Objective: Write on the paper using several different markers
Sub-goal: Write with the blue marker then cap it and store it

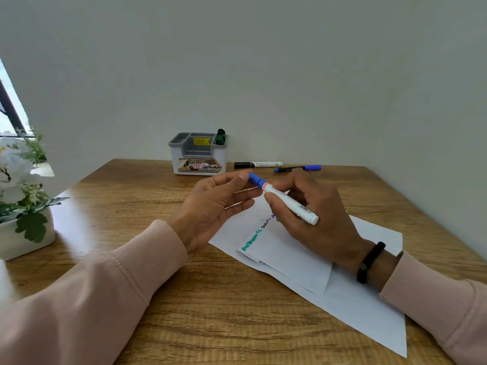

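A white marker with a blue cap (286, 201) is held above the paper (347, 293). My right hand (316, 217) grips its white barrel. The fingertips of my left hand (216, 204) pinch the blue cap at the marker's far end. The cap sits on the marker. White sheets lie on the wooden table (184, 299) under my right hand, with green, black and purple writing near their top edge. Part of the writing is hidden by my right hand.
A grey-and-white organiser (198, 154) at the wall holds a green marker (220, 137). A black-capped white marker (258, 164) and a blue-capped dark marker (297, 168) lie behind my hands. A potted plant (23, 206) stands at the left edge.
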The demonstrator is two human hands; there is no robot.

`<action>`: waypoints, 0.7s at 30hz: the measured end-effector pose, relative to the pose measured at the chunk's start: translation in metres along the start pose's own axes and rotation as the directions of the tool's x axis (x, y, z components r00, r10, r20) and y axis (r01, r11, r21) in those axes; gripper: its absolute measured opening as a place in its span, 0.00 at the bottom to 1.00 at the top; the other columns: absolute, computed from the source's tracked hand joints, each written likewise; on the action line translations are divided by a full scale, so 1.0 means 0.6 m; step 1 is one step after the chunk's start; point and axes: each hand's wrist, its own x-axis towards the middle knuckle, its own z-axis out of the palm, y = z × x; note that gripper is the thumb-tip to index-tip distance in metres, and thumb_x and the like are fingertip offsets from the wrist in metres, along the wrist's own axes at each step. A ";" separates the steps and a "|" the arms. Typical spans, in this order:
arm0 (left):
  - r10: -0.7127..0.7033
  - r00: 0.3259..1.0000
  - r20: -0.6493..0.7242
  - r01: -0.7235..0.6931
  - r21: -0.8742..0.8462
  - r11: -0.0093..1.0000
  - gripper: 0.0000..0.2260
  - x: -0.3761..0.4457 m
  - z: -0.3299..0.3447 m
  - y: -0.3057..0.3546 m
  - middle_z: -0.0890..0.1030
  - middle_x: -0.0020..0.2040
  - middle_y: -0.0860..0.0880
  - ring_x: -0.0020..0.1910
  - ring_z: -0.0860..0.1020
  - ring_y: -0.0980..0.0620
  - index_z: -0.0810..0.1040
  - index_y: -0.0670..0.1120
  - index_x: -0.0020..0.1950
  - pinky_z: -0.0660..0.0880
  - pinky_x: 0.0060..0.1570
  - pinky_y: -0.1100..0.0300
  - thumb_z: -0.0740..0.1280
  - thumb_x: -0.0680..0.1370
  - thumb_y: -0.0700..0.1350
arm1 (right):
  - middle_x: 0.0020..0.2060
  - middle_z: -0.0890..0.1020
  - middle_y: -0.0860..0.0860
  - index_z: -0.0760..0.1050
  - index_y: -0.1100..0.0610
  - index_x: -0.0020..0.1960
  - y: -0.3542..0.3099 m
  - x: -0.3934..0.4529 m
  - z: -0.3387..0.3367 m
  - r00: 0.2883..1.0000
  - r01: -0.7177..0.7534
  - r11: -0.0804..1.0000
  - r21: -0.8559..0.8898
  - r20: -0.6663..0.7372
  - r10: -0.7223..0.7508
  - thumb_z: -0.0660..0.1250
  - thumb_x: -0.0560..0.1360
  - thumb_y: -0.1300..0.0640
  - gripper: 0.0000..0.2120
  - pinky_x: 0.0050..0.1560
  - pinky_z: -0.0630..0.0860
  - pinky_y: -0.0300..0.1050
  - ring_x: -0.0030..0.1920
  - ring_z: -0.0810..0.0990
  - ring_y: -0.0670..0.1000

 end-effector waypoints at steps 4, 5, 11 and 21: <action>0.014 1.000 -0.025 -0.015 -0.048 0.999 0.12 -0.004 0.004 -0.002 0.86 0.55 0.40 0.54 0.86 0.46 0.82 0.39 0.62 0.84 0.50 0.54 0.67 0.81 0.42 | 0.43 0.86 0.51 0.79 0.58 0.56 -0.002 -0.003 0.004 1.000 -0.012 0.999 0.039 0.000 0.012 0.72 0.79 0.50 0.12 0.36 0.82 0.57 0.37 0.87 0.54; 0.017 0.999 -0.035 -0.019 -0.051 0.999 0.12 -0.005 0.004 -0.004 0.86 0.55 0.40 0.53 0.86 0.45 0.82 0.38 0.62 0.84 0.49 0.55 0.67 0.81 0.41 | 0.42 0.86 0.51 0.79 0.59 0.55 -0.004 -0.004 0.004 1.000 -0.013 0.998 0.056 0.008 0.013 0.72 0.79 0.52 0.11 0.37 0.82 0.56 0.38 0.87 0.53; -0.012 0.999 -0.043 0.010 -0.040 0.999 0.12 -0.002 -0.006 -0.015 0.86 0.55 0.37 0.53 0.86 0.44 0.81 0.36 0.61 0.84 0.52 0.54 0.68 0.80 0.40 | 0.40 0.88 0.50 0.80 0.61 0.53 -0.014 -0.007 0.004 0.991 -0.120 0.977 0.178 0.075 0.108 0.74 0.80 0.60 0.06 0.41 0.85 0.47 0.38 0.89 0.47; -0.003 0.998 0.061 -0.003 0.098 0.995 0.17 0.009 -0.010 0.000 0.86 0.50 0.39 0.43 0.86 0.48 0.79 0.38 0.62 0.83 0.43 0.60 0.74 0.75 0.42 | 0.27 0.80 0.54 0.81 0.61 0.43 0.000 0.031 -0.021 0.818 -0.541 0.656 0.526 0.146 0.557 0.79 0.75 0.55 0.11 0.25 0.69 0.41 0.23 0.73 0.52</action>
